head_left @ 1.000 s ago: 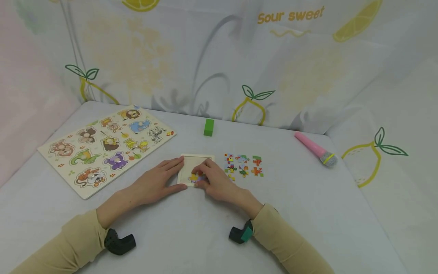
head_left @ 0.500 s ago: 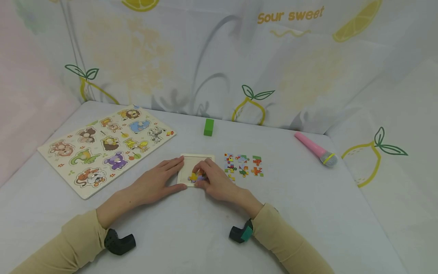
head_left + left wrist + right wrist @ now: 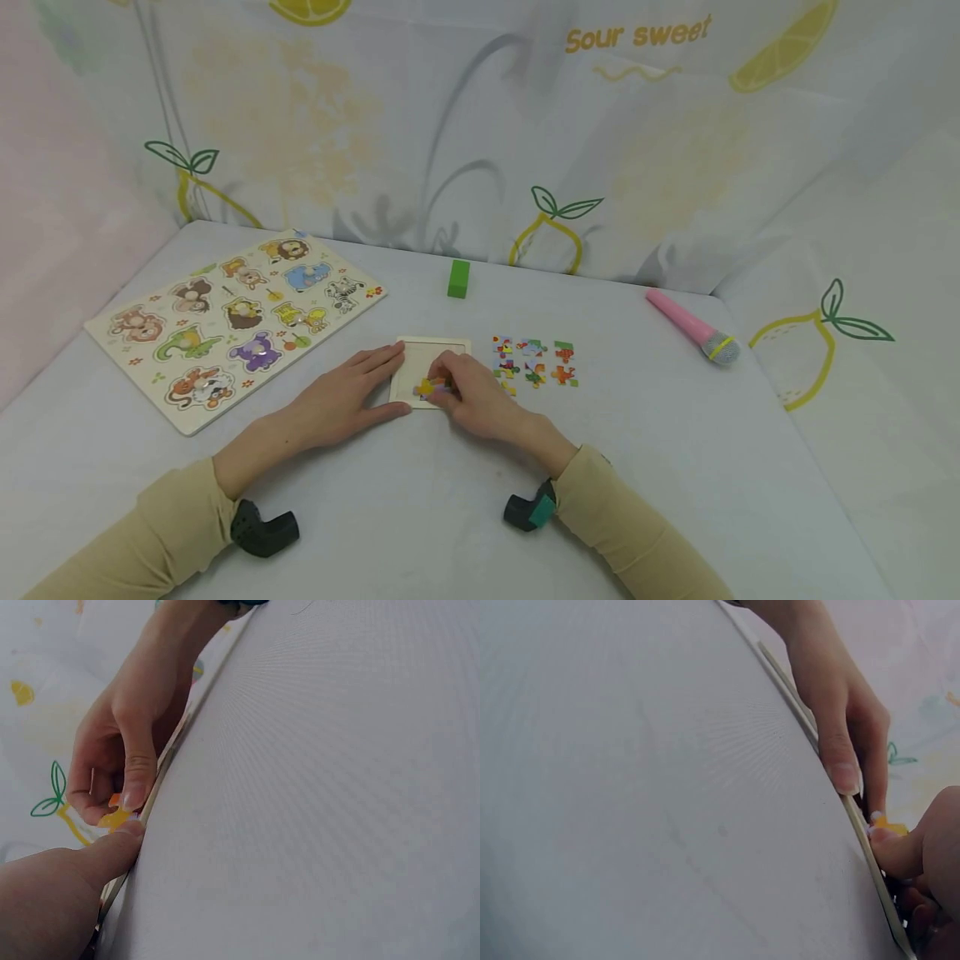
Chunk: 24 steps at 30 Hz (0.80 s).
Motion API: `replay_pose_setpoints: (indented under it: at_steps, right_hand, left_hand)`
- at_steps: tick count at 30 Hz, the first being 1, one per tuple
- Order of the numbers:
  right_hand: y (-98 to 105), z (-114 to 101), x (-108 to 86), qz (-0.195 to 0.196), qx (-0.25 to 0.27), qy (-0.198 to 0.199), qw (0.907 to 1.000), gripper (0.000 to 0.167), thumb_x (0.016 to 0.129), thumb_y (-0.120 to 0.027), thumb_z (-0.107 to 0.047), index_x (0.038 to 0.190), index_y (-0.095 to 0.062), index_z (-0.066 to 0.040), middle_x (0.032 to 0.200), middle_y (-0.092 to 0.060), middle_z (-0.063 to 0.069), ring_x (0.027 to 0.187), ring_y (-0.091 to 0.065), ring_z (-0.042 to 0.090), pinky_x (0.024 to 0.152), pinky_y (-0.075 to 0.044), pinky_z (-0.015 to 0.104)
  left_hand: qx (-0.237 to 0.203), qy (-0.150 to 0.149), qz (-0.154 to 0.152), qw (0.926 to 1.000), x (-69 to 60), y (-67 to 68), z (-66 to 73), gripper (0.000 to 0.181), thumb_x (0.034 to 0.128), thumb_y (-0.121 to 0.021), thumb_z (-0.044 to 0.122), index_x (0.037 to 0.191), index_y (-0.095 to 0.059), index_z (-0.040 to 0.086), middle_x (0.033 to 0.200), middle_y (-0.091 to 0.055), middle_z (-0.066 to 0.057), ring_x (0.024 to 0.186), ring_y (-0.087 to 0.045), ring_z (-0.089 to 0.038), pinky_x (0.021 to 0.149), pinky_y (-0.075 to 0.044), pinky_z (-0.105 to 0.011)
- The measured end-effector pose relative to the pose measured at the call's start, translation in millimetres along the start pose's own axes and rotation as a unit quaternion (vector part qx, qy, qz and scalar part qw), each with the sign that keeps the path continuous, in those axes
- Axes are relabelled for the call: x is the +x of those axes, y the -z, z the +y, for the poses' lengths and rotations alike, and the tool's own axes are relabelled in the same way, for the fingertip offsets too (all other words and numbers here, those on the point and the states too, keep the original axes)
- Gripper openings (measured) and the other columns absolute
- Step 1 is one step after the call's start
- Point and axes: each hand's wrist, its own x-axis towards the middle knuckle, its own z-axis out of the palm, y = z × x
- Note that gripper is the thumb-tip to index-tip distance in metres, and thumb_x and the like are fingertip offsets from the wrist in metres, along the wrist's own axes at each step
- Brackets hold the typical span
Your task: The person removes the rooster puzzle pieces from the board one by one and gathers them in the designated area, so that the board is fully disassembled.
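Note:
A small square wooden puzzle tray (image 3: 433, 340) lies in the middle of the table in the head view. My left hand (image 3: 341, 402) rests along its left side, fingers straight, thumb at the near-left corner. Over the tray's near-right part, my right hand (image 3: 480, 400) pinches a yellow and purple jigsaw piece (image 3: 423, 389) between thumb and curled fingers. The left wrist view shows the piece (image 3: 112, 819) tilted up at the thumb tip. My right fingers hide part of it. Several colourful loose jigsaw pieces (image 3: 535, 372) lie in rows right of the tray.
An animal knob puzzle board (image 3: 232, 325) lies at the left. A green block (image 3: 458, 279) stands behind the tray. The pink toy microphone (image 3: 690, 327) lies at the right. A printed cloth (image 3: 420, 125) hangs behind the table.
My right fingers have shifted slightly right and drawn closer together on the jigsaw piece, which has turned a little. My left hand has stayed still on the tray.

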Motion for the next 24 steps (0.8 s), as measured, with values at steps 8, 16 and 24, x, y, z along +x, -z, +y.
replay_pose_setpoints:
  at_steps: [8, 16, 24]
  right_hand:
    - [6, -3, -0.5, -0.010, -0.014, -0.031, 0.9994, 0.008, 0.095, -0.068, -0.015, 0.096, -0.062, -0.011, 0.082, -0.055, -0.001, 0.077, -0.049, 0.013, 0.068, -0.039, 0.024]
    - [20, -2, -15.8, 0.036, 0.029, -0.085, 0.9953, 0.007, 0.088, -0.077, -0.014, 0.091, -0.071, -0.012, 0.079, -0.067, -0.004, 0.071, -0.056, 0.008, 0.067, -0.047, 0.021]
    - [51, 15, -49.0, 0.085, 0.053, -0.116, 0.9883, 0.023, 0.081, -0.084, -0.015, 0.101, -0.072, -0.012, 0.075, -0.070, -0.005, 0.068, -0.063, 0.007, 0.066, -0.052, 0.024]
  left_hand:
    - [-0.003, 0.004, -0.007, 1.0000, 0.5, 0.5, 0.6, 0.079, 0.0936, -0.065, 0.050, 0.152, -0.040, 0.003, 0.161, -0.034, -0.011, 0.146, -0.035, -0.035, 0.111, -0.040, -0.054]
    - [-0.002, 0.003, -0.011, 0.9999, 1.7, -3.1, 1.0, 0.079, 0.0939, -0.065, 0.050, 0.153, -0.039, 0.003, 0.162, -0.032, -0.009, 0.146, -0.034, -0.034, 0.112, -0.039, -0.053]
    - [0.008, 0.000, -0.004, 1.0000, 0.2, -1.3, 0.2, 0.079, 0.0942, -0.064, 0.051, 0.152, -0.040, 0.002, 0.161, -0.034, -0.011, 0.145, -0.036, -0.035, 0.112, -0.039, -0.053]
